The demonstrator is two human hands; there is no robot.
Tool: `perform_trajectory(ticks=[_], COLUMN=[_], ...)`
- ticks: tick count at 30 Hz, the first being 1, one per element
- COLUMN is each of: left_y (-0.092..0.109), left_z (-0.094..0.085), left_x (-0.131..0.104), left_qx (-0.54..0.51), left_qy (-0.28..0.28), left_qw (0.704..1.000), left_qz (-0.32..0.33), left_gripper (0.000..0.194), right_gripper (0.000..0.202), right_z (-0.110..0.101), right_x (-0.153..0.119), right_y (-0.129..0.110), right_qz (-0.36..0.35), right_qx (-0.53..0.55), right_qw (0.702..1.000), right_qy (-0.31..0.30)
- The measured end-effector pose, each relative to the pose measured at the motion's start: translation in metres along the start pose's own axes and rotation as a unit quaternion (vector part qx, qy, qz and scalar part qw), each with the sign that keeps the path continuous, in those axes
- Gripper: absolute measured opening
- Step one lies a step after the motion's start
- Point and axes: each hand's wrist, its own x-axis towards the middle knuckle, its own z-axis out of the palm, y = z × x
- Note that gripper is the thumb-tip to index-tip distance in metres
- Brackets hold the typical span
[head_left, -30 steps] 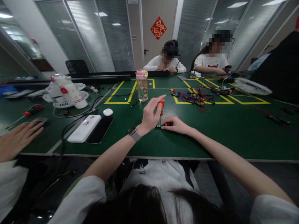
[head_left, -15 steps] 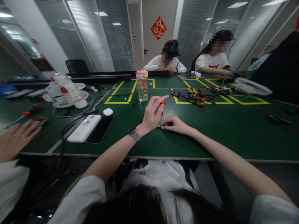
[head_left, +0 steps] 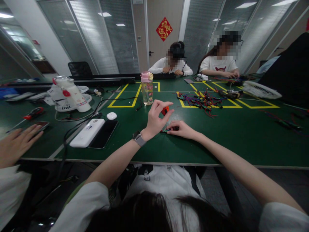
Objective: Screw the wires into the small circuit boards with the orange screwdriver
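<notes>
My left hand (head_left: pixel 156 116), a watch on its wrist, is curled round the orange and black handle of a screwdriver (head_left: pixel 165 111). Thumb and index finger are spread apart, and the handle shows between them; the other fingers are partly hidden behind it. The screwdriver's thin shaft points down to a small green circuit board (head_left: pixel 164 131) on the table. My right hand (head_left: pixel 180 129) rests on the tabletop with its fingers closed on the board's right end. Most of the board's right side is covered by those fingers.
A pink-lidded bottle (head_left: pixel 147 90) stands behind my left hand. Wired boards (head_left: pixel 200 99) lie in a tangle farther right. To the left are a white power bank (head_left: pixel 87 132), a black phone (head_left: pixel 103 133) and another person's hand (head_left: pixel 20 141). Two people sit across the green table (head_left: pixel 229 135).
My left thumb and index finger have moved apart, uncovering more of the screwdriver handle, which has shifted slightly left. My right hand has stayed in place on the circuit board.
</notes>
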Motion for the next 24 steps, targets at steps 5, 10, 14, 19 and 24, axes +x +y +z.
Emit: perform_trajectory(ticks=[5,10,14,19,24], left_y=[-0.0001,-0.0014,-0.0009,-0.0002,-0.0006], left_z=[-0.0007,-0.0002,0.0001,-0.0004,-0.0007], left_x=[-0.0024,-0.0015,0.0005,0.0004,-0.0018], left_qx=[-0.032,-0.053,-0.019,-0.006,-0.060], left_qy=[-0.033,-0.037,-0.009,0.003,-0.041], left_qw=[0.999,0.998,1.000,1.000,0.997], left_qz=[-0.015,-0.016,-0.002,0.006,-0.019], left_gripper=[0.031,0.032,0.024,0.022,0.034], right_gripper=[0.030,0.031,0.030,0.028,0.029], right_z=[0.0003,-0.0005,-0.0006,-0.0004,-0.0001], right_x=[0.0003,0.0006,0.0005,0.0006,0.0006], right_y=[-0.0002,-0.0021,-0.0017,-0.0004,0.0012], right_qz=[-0.003,-0.005,0.002,-0.001,-0.006], right_qx=[0.005,0.003,0.001,0.000,0.003], right_qw=[1.000,1.000,1.000,1.000,1.000], right_qy=[0.004,0.001,0.001,0.002,0.002])
